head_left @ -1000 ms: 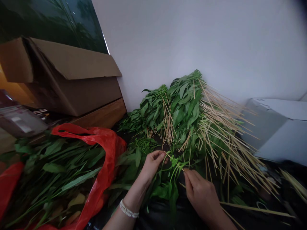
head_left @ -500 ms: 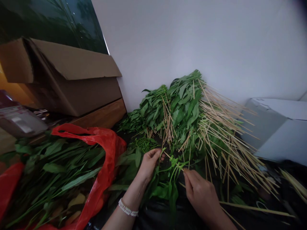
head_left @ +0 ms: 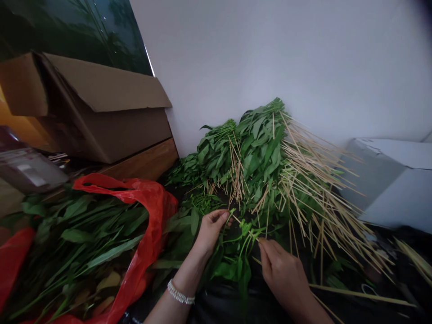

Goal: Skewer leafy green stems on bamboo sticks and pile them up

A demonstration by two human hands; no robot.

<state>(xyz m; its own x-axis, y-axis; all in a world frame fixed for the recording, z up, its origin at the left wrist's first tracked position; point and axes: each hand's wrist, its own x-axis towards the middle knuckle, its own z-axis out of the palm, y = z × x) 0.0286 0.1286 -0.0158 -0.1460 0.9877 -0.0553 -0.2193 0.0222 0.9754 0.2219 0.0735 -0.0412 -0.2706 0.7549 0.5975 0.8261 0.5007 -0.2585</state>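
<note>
My right hand (head_left: 281, 265) is closed around a thin wooden skewer (head_left: 237, 219), which points up and left. Several green stems sit bunched on the skewer, with leaves (head_left: 240, 270) hanging below. At the skewer's tip, my left hand (head_left: 212, 227) pinches a leafy green stem (head_left: 231, 212) between thumb and fingers. I cannot tell whether the tip has passed through that stem. Behind both hands stand bundles of leafy greens (head_left: 258, 144) on many pale skewers (head_left: 317, 180).
On the left, a red plastic bag (head_left: 157, 211) holds loose leafy greens (head_left: 84, 229). An open cardboard box (head_left: 111, 121) stands behind it, with a clear container (head_left: 32, 168) alongside. At the right is a white box (head_left: 384, 180). Black plastic sheeting (head_left: 216, 306) lies below my hands.
My hands and the skewer are almost still. The stem end in my left fingers has shifted slightly at the skewer tip.
</note>
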